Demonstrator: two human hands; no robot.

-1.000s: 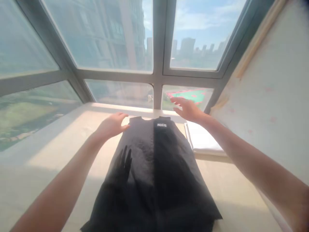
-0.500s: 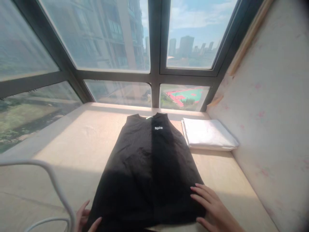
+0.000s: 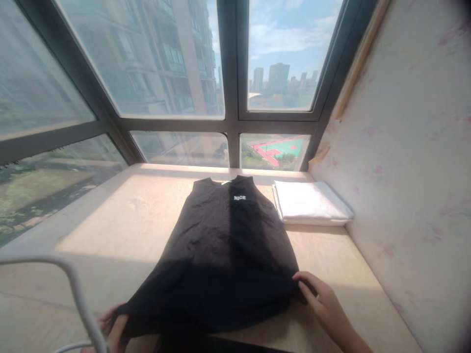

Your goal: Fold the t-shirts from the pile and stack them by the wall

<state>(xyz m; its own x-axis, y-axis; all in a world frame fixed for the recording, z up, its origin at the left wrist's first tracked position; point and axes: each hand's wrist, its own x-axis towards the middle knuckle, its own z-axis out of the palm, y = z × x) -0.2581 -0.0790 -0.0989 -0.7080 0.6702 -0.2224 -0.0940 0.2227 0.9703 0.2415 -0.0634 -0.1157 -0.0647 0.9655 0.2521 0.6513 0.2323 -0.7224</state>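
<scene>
A black sleeveless top [image 3: 221, 250] with white "NICE" lettering lies spread out, its neckline toward the window and its hem toward me. My left hand [image 3: 114, 326] pinches the lower left corner of the hem, pulling it out to the side; a white cable partly covers that hand. At the lower right side of the top, my right hand [image 3: 324, 304] pinches the fabric edge between thumb and fingers. The near hem is lifted a little off the pale wooden surface [image 3: 121, 235].
Folded white cloth [image 3: 312, 201] lies right of the top, near the papered wall [image 3: 412, 196]. A thick white cable [image 3: 75, 284] loops up at the lower left. Grey window frames [image 3: 231, 125] rise behind the wooden surface.
Both hands have closed on the top's edges. The left hand has drawn its corner outward to the left, and the near hem has risen. The view has shifted slightly.
</scene>
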